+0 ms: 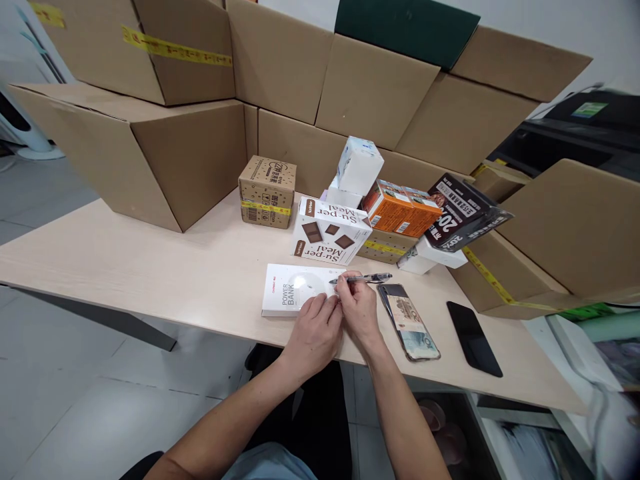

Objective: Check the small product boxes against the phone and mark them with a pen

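Note:
A white power bank box (280, 293) lies flat near the table's front edge, its printed face up. My left hand (316, 330) is closed, with bent fingers over the box's near right part; its thumb is hidden. Between the thumb and fingers of my right hand (359, 308) is a clear pen with dark parts (373, 278), held almost level, one end over the box's right side. The two hands touch at the fingers. Right of them rests a phone case with banknotes in it (411, 323).
A black phone (474, 339) lies farther right. Behind the hands stand a white Su-per Meal box (330, 230), a small brown carton (267, 193), an orange box (403, 210) and a black package (457, 213). Large open cardboard boxes (190, 160) line the back.

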A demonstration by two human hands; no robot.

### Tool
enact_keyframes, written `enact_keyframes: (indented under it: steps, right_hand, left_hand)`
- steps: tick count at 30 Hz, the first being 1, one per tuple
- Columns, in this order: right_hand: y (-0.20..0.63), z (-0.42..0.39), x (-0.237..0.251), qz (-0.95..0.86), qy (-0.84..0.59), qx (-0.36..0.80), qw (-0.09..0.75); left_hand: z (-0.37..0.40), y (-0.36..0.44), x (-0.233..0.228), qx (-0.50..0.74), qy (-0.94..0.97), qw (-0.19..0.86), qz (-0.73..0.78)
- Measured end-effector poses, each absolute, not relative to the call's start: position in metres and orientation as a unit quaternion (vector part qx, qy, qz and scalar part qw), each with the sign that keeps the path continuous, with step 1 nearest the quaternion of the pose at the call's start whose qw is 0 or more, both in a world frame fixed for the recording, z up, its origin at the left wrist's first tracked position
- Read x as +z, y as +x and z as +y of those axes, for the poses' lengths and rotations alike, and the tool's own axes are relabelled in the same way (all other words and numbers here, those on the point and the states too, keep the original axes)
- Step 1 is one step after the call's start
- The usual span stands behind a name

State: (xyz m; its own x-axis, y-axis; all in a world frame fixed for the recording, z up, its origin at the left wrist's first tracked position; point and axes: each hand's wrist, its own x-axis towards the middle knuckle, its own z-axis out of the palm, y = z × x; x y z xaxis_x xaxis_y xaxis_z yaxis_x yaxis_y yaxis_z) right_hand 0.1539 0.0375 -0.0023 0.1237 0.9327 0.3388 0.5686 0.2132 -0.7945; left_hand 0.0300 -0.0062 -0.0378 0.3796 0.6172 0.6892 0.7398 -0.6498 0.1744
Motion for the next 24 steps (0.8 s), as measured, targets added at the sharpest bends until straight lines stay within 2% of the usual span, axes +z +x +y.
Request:
enact_keyframes:
  steps: [24]
  right_hand:
    - [0.1536,0.037,-0.0027,-0.636,-0.594,0.198,0.45]
  left_hand:
    - [-0.0057,0.0292,-0.0376,-0.384,-0.826,0.077,-0.406]
